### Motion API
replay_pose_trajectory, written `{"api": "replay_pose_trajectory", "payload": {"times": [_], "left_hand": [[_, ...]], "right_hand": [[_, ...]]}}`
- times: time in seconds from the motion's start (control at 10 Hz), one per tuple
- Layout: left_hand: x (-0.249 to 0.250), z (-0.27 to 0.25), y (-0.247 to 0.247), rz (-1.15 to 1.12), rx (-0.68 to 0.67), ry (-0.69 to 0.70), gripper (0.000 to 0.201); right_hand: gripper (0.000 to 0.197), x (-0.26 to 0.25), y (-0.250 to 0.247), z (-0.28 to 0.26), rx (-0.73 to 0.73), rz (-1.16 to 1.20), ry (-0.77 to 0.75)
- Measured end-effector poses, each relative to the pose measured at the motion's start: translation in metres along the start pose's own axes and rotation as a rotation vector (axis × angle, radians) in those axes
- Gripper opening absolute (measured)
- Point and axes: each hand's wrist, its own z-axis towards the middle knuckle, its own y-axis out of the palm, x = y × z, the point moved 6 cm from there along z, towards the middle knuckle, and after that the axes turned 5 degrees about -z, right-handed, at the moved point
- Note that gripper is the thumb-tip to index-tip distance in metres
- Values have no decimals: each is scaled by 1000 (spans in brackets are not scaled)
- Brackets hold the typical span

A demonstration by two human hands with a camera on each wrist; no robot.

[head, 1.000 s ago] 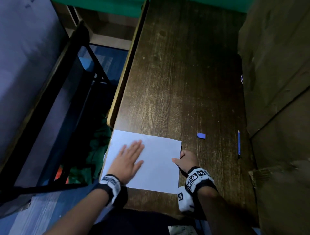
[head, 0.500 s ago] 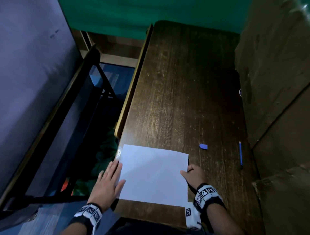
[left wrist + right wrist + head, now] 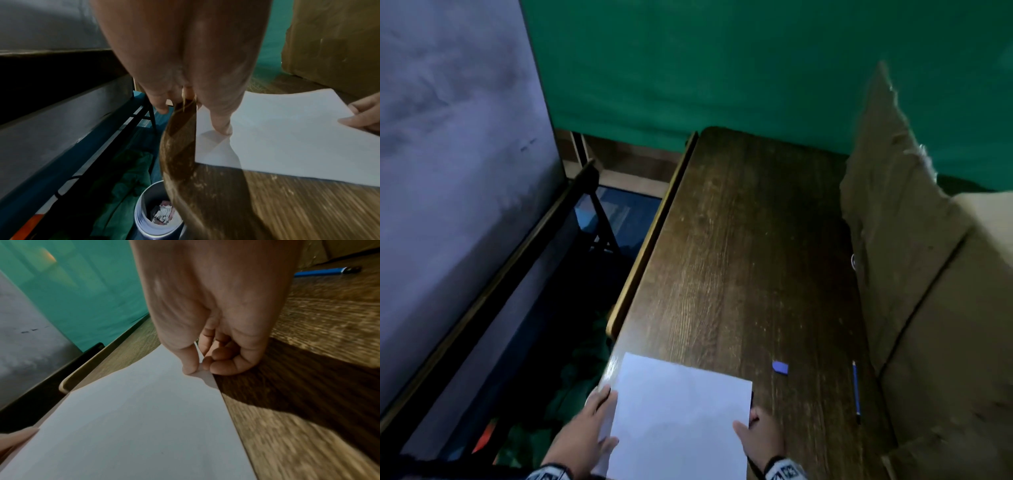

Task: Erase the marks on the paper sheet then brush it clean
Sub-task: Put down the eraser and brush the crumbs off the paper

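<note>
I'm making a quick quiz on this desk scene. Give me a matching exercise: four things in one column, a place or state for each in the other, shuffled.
1. paper sheet
2. eraser
3. pencil
4. bin

A. on the floor beside the desk
B. pinched at its right edge
C. nearest the cardboard
D. lying loose between sheet and pencil

Pairs: 1-B, 2-D, 3-C, 4-A

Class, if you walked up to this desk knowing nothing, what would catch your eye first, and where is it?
The white paper sheet at the near edge of the dark wooden desk, the right hand pinching its right edge and the left hand at its left edge. Then the green cloth behind, and the small blue eraser and blue pencil to the sheet's right.
</note>
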Motion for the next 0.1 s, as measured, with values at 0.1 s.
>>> {"api": "replay_pose_trajectory", "payload": {"times": [0.1], "left_hand": [[-18, 14, -2, 57, 9, 148, 100]], "right_hand": [[35, -8, -8, -4, 35, 133, -56]]}}
